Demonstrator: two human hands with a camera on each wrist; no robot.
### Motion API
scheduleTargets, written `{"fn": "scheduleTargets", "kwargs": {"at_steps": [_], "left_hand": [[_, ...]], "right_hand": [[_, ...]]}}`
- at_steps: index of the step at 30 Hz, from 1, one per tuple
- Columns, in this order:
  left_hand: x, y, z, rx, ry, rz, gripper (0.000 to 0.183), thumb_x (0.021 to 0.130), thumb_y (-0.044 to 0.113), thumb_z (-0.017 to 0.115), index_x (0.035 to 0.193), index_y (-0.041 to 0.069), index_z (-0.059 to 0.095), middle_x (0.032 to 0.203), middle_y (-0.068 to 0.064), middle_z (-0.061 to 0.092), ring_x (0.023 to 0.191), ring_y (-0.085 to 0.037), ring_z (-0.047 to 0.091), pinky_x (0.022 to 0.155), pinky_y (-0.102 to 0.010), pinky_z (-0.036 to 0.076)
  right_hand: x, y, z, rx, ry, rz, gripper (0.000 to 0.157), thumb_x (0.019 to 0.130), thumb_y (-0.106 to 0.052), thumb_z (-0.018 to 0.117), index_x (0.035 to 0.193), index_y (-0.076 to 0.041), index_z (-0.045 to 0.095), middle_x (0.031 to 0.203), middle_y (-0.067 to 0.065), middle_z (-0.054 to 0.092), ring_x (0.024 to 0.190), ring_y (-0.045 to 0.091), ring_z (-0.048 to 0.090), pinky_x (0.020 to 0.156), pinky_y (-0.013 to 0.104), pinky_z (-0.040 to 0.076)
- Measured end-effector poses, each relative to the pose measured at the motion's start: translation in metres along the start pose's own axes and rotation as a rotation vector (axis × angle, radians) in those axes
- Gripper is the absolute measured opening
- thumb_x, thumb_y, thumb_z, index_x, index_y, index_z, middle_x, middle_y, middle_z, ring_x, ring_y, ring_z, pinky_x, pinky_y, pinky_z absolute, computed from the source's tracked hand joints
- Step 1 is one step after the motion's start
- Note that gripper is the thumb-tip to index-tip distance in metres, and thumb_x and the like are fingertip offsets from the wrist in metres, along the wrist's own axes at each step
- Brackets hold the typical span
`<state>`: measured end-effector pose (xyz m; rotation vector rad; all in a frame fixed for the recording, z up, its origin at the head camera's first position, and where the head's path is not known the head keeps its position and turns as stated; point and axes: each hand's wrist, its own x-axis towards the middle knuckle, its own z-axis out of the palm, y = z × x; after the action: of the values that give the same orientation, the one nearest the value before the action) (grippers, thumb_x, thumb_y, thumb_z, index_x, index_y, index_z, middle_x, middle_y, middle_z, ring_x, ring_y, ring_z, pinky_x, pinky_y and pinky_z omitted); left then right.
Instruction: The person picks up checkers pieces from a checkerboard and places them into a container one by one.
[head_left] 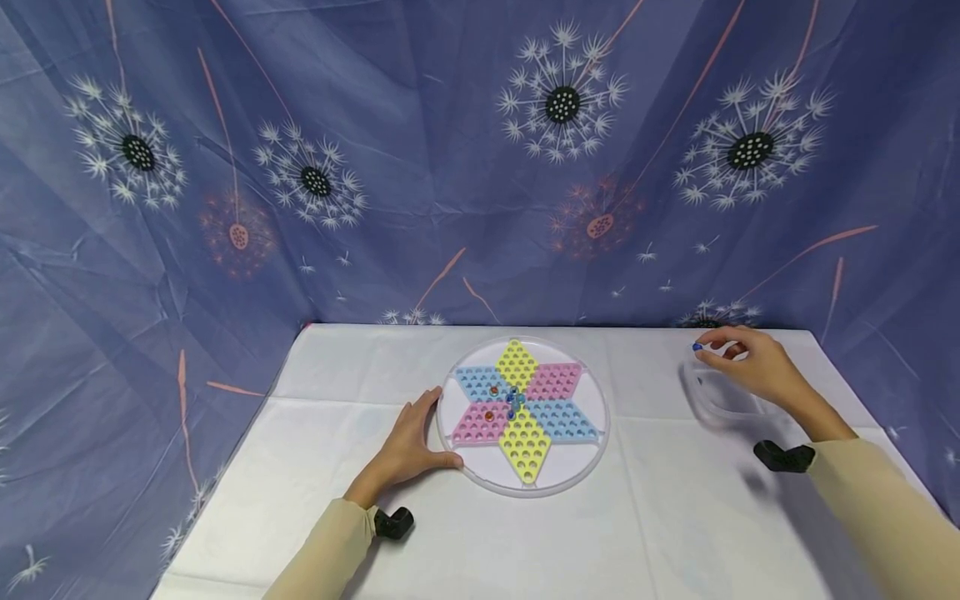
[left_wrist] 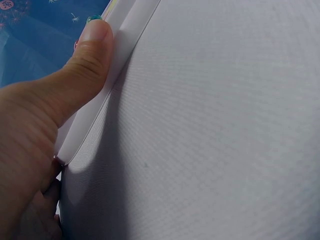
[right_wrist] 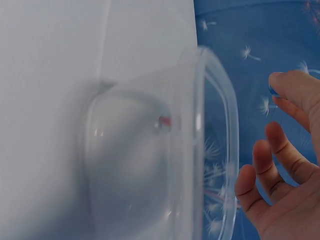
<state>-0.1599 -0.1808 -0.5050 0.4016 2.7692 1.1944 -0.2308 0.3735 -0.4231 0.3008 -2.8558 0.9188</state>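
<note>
On my far left, a blue dandelion curtain (head_left: 247, 333) hangs down past the side of the white table (head_left: 660, 500) and runs on behind it. Next comes the beige left sleeve (head_left: 318, 554), with a small black camera (head_left: 393, 523) at the wrist. The left hand (head_left: 405, 446) is spread wide along the near-left rim of the round board (head_left: 573, 467), its thumb on the edge; from the left wrist I see little of the board past that thumb. The board lies flat near the middle of the table. Two red marbles (head_left: 489, 416) sit left of its centre, beside a bluish cluster of marbles (head_left: 514, 400). Well apart to the right stands a clear plastic box (right_wrist: 130, 185); through its wall I make out one blurred reddish marble (right_wrist: 164, 121). The right hand (head_left: 757, 367) blocks part of the box from my head view. It pinches a blue marble (head_left: 697, 347) between thumb and forefinger, the other fingers loosely bent.
</note>
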Motion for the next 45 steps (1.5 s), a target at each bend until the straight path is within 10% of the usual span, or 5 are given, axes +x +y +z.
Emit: {"fn": "scheduleTargets", "kwargs": {"at_steps": [15, 45], "left_hand": [[0.001, 0.0, 0.0, 0.013, -0.007, -0.008, 0.129, 0.065, 0.045, 0.097, 0.163, 0.007, 0.024, 0.167, -0.017, 0.027, 0.155, -0.036, 0.018, 0.127, -0.05, 0.007], [0.002, 0.001, -0.001, 0.016, -0.017, -0.01, 0.129, 0.065, 0.047, 0.096, 0.163, 0.007, 0.023, 0.167, -0.017, 0.027, 0.155, -0.034, 0.02, 0.127, -0.049, 0.006]], "right_hand": [[-0.008, 0.022, -0.001, -0.003, 0.019, 0.051, 0.033, 0.097, -0.036, 0.073, 0.118, -0.012, 0.074, 0.113, 0.018, 0.067, 0.088, 0.023, 0.06, 0.064, 0.032, 0.049], [-0.006, 0.03, 0.011, -0.079, -0.204, -0.013, 0.018, 0.093, -0.022, 0.077, 0.107, -0.01, 0.075, 0.099, 0.011, 0.067, 0.077, 0.018, 0.059, 0.06, 0.031, 0.049]]}}
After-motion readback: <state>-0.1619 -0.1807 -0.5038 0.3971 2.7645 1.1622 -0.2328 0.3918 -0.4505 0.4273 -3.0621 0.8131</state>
